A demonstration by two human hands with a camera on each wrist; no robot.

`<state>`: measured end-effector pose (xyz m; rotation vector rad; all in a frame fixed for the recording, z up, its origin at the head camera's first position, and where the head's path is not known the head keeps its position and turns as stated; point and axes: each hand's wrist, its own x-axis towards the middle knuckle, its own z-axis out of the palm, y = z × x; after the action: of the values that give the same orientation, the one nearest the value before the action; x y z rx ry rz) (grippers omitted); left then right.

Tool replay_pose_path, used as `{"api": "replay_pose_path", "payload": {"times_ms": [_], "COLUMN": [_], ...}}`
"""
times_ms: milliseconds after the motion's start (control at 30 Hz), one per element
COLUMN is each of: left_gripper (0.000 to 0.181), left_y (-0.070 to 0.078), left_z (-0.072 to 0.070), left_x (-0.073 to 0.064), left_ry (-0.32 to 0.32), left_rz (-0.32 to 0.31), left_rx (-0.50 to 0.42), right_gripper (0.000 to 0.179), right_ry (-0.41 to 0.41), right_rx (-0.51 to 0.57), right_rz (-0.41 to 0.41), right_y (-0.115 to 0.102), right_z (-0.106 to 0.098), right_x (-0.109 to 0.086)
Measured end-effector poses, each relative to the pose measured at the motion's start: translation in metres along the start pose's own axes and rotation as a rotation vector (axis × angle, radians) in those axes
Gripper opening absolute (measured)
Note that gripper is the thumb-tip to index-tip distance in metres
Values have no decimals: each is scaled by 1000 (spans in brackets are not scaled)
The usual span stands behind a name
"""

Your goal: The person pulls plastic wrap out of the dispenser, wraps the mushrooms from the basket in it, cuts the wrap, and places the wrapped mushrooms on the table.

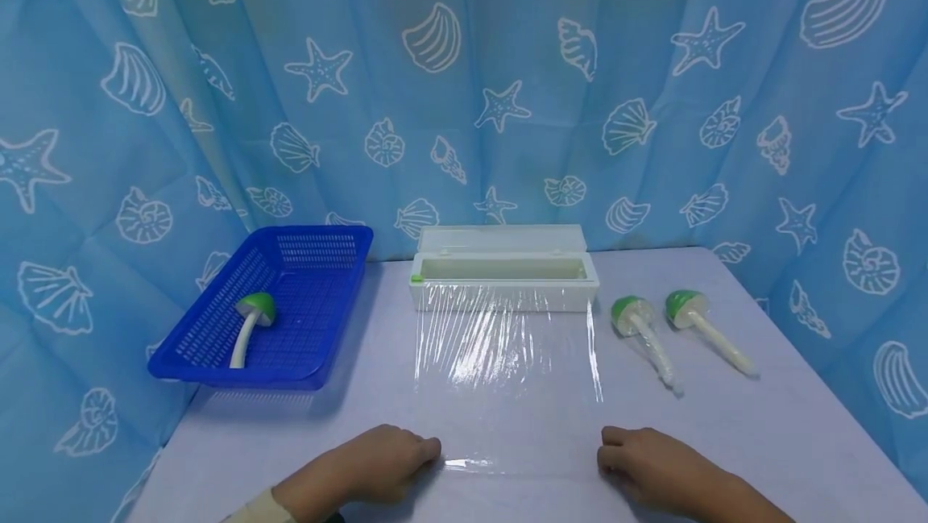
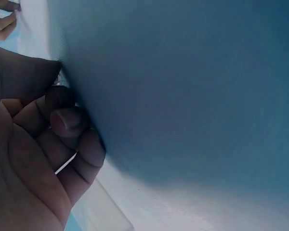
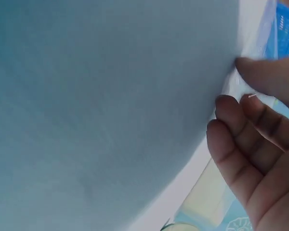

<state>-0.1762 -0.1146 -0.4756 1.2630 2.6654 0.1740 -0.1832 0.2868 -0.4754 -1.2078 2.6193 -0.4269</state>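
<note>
A sheet of clear plastic wrap [image 1: 500,394] stretches from the white dispenser box [image 1: 504,297] toward the person, just over the table. At its near left corner the left hand [image 1: 391,462] pinches the film, thumb against curled fingers. The right hand [image 1: 656,465] holds the near right corner with bent fingers; in the right wrist view the fingers [image 3: 231,149] partly hide the grip. To the right lie two green-capped toy mushrooms with white stems, the nearer mushroom [image 1: 645,338] visibly wrapped in film, the other mushroom [image 1: 706,325] beside it.
A blue plastic basket [image 1: 326,338] stands at the left with one green-capped mushroom [image 1: 254,317] inside. The dispenser's lid [image 1: 502,238] is raised at the back. A blue curtain [image 1: 464,104] with shell prints borders the white-covered table [image 1: 790,442].
</note>
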Motion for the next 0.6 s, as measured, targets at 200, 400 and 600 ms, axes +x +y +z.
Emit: {"api": "replay_pose_path", "payload": {"times_ms": [200, 400, 600], "left_gripper": [12, 30, 35], "left_y": [2, -2, -32], "left_z": [0, -12, -36], "left_x": [-1, 2, 27], "left_ry": [-30, -115, 98], "left_rz": [-48, -33, -67], "left_rx": [0, -114, -279], "right_gripper": [18, 21, 22], "right_ry": [-51, -162, 154], "right_rx": [38, 365, 414], "right_rz": [60, 250, 407], "right_y": [-5, 6, 33], "right_z": [0, -8, -43], "right_x": [-5, -4, 21]}}
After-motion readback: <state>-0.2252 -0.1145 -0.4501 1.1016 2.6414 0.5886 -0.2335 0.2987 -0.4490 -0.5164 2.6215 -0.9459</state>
